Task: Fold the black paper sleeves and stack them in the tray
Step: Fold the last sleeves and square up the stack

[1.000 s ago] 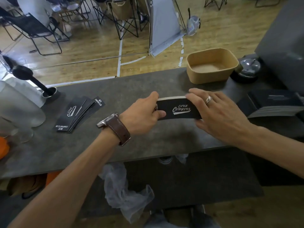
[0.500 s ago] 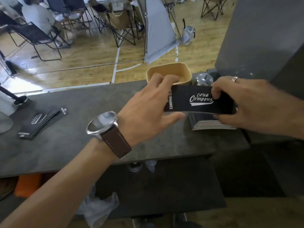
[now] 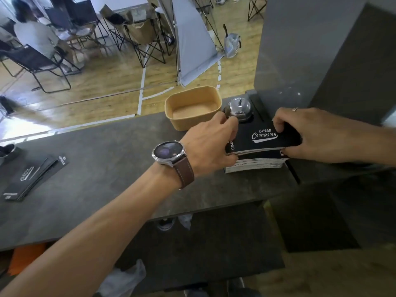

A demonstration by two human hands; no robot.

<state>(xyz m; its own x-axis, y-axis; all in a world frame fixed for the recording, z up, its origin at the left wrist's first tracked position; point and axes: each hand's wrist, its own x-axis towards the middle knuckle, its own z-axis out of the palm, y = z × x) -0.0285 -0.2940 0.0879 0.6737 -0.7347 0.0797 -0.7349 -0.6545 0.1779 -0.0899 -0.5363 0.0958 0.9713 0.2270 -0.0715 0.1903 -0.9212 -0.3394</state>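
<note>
While the tray (image 3: 171, 108) is sitting beside a bell (image 3: 240, 108), the left hand (image 3: 211, 142) and right hand (image 3: 308, 133) are pinching a sleeve (image 3: 263, 139) by its ends atop a stack (image 3: 257, 162).

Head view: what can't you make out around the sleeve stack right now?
- Stack count: page edges too fine.
- Whether the folded sleeve rests flat on it: left hand and right hand cover both ends.
- A black tray beneath the stack: not discernible.
- Small print on the loose sleeves: too small, blurred.
</note>
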